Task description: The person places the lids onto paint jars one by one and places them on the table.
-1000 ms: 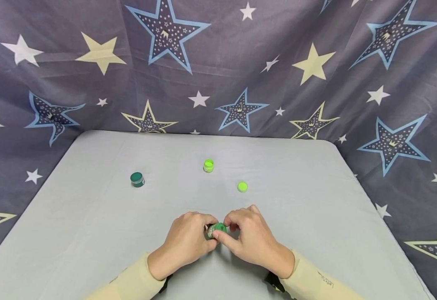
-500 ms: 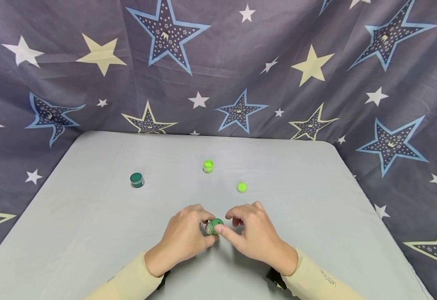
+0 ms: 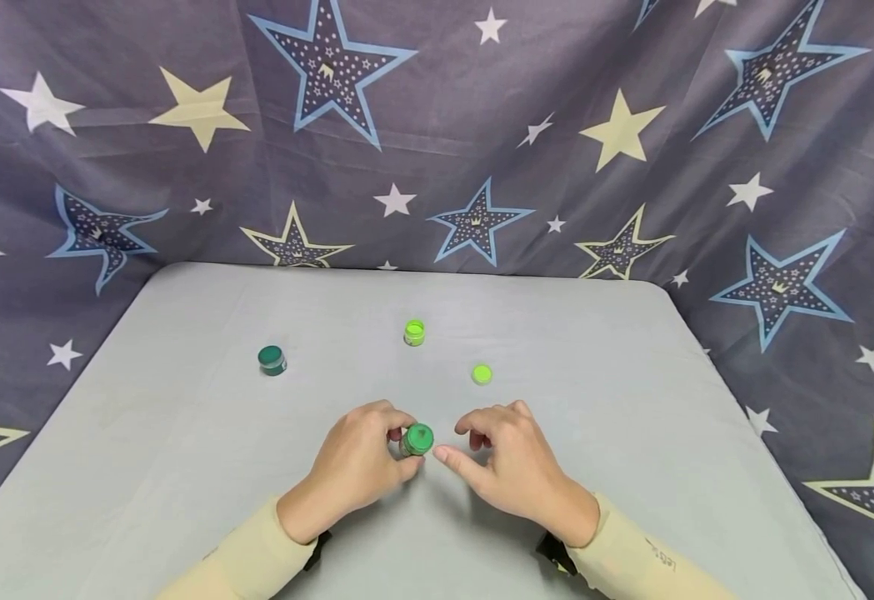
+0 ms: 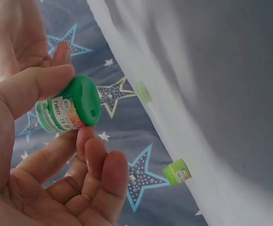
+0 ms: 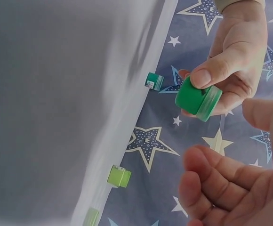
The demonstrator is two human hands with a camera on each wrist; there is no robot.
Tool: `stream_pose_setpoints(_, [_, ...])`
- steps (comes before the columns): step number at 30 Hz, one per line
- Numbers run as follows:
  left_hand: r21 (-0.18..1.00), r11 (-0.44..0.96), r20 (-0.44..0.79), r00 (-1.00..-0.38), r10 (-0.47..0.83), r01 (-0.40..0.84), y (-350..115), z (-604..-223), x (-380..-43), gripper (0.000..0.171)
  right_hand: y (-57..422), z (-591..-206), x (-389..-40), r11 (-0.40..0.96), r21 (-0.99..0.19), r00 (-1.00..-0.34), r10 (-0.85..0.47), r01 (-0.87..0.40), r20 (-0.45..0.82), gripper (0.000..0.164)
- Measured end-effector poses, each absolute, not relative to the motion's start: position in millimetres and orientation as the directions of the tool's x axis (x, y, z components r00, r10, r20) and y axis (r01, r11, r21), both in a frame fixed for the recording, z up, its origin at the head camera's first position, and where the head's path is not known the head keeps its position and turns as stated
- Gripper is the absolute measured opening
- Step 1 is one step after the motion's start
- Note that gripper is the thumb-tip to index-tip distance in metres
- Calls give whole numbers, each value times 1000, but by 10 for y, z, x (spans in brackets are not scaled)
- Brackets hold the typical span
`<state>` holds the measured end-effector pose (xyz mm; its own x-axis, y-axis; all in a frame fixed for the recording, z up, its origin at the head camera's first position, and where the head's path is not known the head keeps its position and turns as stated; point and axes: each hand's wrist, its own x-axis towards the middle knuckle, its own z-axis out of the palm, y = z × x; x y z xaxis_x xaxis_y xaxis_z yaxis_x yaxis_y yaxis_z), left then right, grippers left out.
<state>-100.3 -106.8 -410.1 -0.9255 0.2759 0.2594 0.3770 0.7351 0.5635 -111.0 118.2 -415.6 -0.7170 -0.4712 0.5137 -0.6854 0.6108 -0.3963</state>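
Far left on the grey table (image 3: 182, 467), a dark green jar (image 3: 272, 360) stands alone with its lid on, well apart from the hands. Next, the left hand (image 3: 357, 462) has its thumb and fingers (image 4: 87, 141) pinched round a small green jar (image 3: 415, 440), lifted just off the tabletop and tipped on its side, green lid facing the other hand. Farther back near the middle, a lime green jar (image 3: 414, 332) sits open, and its lime lid (image 3: 482, 374) lies flat to the right of it. The right hand (image 3: 515, 467) hovers just beside the held jar, fingers loosely curled and apart, gripping nothing.
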Motion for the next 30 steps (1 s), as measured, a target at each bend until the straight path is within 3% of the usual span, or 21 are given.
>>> stream_pose_setpoints(30, [533,804,229,-960,162,263,-1704,-3992,-1320,21,1294,-4199,-1153,642,-398,-743,-453,-655,492,35])
